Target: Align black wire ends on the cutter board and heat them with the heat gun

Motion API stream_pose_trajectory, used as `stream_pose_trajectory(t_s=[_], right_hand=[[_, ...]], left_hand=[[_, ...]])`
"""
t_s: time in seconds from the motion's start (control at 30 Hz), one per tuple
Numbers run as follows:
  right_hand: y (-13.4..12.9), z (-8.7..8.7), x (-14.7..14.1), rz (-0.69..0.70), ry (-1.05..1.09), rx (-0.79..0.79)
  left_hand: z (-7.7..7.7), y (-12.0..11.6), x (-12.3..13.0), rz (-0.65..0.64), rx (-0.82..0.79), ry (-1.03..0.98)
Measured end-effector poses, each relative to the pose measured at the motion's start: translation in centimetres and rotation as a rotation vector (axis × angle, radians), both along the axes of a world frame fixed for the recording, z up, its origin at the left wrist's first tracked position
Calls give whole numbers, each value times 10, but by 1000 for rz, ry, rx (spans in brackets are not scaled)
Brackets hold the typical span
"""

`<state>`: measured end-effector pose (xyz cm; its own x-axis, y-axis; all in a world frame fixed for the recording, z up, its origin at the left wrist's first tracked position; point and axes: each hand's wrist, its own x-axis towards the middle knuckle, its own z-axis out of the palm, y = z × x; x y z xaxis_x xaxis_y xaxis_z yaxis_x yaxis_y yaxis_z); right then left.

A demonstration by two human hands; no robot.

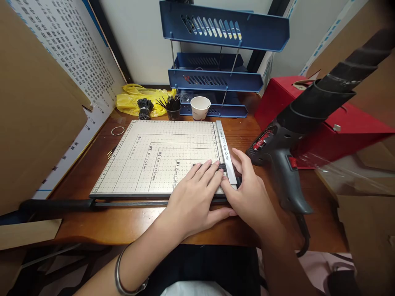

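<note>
A paper cutter (pixel 135 160) with a cream gridded board lies on the wooden table, its metal edge strip (pixel 226 156) on the right side. My left hand (pixel 197 193) rests flat over the board's lower right corner, fingers stretched and side by side. Thin black wire-like pieces (pixel 221 166) show beyond its fingertips, partly hidden under the hand. My right hand (pixel 251 191) is at the edge strip, thumb on the board side near my left fingertips, bent fingers on the outer side. Thumb and fingers stand apart around the strip.
The cutter's black-handled arm (pixel 58 204) runs along the front edge. A heat gun (pixel 284 156) stands at right before a red box (pixel 354 123). Behind are a paper cup (pixel 200 107), a black bundle (pixel 145 109), a filled small cup (pixel 173 112), yellow bag (pixel 132 98) and blue rack (pixel 216 80).
</note>
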<state>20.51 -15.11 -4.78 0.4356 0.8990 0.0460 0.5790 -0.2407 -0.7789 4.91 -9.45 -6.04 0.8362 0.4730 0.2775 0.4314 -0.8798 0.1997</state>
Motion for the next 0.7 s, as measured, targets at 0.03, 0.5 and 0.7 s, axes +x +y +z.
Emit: stream_pose_trajectory(t_s=[0.03,0.5,0.7], right_hand=[[0,0,0,-4,7,4],[6,-16,1,-12,70,159],[6,-18,0,-18,50,153]], left_hand=[[0,0,0,2,-7,5],[6,-1,2,30,-61,30],[6,-3,1,23,-99,47]])
